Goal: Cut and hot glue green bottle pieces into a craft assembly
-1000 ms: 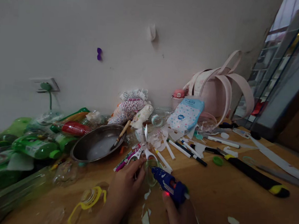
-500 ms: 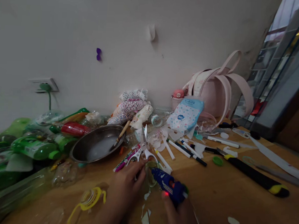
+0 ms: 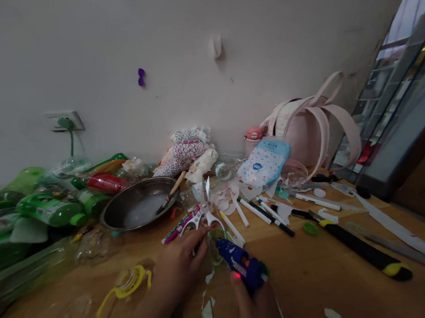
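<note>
My right hand (image 3: 252,303) is wrapped round a dark blue hot glue gun (image 3: 240,261) with a glowing red light. The gun's nozzle points left into a clear, round plastic piece (image 3: 216,260), which looks like a cut bottle part. At the left rim of that piece, my left hand (image 3: 183,258) has its fingers closed in a pinch; the fingers partly hide what they grip. White-handled scissors (image 3: 204,209) lie with blades pointing away, just beyond my left fingers. Small white scraps (image 3: 208,314) are scattered between my wrists.
Left stand a metal bowl (image 3: 113,215) with a brush (image 3: 172,190) and piled green bottles (image 3: 47,210). A yellow plastic strip (image 3: 132,286) lies near my left arm. Rightward are several markers (image 3: 254,211), a black-yellow utility knife (image 3: 358,247) and a pink backpack (image 3: 300,131) by the wall.
</note>
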Demonstrator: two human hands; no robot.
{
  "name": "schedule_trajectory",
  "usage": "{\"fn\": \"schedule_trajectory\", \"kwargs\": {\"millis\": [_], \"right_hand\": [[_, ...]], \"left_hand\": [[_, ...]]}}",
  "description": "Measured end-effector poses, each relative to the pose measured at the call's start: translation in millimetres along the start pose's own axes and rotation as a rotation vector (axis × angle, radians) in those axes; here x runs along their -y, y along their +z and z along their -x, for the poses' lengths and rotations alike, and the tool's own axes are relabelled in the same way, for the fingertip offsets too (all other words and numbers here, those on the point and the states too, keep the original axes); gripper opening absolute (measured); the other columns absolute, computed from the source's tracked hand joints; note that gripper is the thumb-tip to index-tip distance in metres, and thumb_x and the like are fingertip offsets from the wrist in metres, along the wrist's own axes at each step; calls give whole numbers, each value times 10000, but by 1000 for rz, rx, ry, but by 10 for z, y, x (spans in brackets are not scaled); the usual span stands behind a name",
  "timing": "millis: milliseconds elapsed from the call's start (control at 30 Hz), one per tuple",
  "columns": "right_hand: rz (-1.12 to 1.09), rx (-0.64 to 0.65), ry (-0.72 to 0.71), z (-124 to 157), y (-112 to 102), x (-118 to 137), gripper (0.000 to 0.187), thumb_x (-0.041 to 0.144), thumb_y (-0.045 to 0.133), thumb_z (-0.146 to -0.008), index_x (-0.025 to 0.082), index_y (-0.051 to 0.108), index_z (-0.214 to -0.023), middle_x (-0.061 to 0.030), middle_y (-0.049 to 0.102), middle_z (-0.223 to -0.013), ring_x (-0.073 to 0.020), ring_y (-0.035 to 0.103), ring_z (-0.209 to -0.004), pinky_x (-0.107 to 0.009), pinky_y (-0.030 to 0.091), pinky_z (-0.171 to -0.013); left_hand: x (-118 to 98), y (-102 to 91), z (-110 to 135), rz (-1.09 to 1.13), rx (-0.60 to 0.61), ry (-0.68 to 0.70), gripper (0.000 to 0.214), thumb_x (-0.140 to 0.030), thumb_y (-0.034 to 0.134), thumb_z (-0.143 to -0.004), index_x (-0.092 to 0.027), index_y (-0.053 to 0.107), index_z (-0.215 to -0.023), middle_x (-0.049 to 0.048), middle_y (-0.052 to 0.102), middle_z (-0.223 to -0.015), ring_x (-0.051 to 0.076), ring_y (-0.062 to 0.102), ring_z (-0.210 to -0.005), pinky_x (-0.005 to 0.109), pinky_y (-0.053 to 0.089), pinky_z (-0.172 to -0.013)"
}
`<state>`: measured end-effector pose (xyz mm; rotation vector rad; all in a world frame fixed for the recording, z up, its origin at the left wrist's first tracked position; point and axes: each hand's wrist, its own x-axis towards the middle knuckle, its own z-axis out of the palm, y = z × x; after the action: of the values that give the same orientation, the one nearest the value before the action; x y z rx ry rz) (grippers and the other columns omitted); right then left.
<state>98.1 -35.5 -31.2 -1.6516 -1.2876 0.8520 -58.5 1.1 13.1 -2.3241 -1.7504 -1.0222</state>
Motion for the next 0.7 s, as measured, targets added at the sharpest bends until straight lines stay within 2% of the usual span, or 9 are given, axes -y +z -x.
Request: {"fn": "schedule_trajectory", "kwargs": {"millis": [267,367,567,700], "right_hand": [[-16,8,34,-2,-8,27,605,550,384,-780,87,571,-1121,-217,668,-1108,-328,606,-1094,-358,451,-881],[-17,6,59,-2,-21,49,588,558,385,-770,104,585,-1086,-205,685,-1054,-326,617,-1079,-348,462,-864],[-73,-7,28,-6,12,9,611,529,393,-778,68,573,-1137,-228,660,-1144,-328,620,-1081,-368,461,-890],[-16,-24,-8,-15,52,-75,553,511,422,-794,85,595,-1102,-217,680,-1090,-311,634,-1044,-349,469,-873]], "left_hand": [[9,-6,-14,-3,30,-47,341,-263,435,-870,-194,718,-1046,61,780,-908,195,739,-756,257,546,-628],[8,-11,-21,-31,41,-48,353,-290,421,-884,-201,722,-1044,66,780,-904,205,741,-748,267,553,-612],[-5,-27,-31,-126,38,-9,366,-295,406,-902,-199,722,-1059,74,780,-888,213,740,-693,279,561,-561],[-2,-39,-4,-175,-2,74,367,-280,398,-915,-179,716,-1067,76,781,-877,205,739,-672,274,562,-553]]}}
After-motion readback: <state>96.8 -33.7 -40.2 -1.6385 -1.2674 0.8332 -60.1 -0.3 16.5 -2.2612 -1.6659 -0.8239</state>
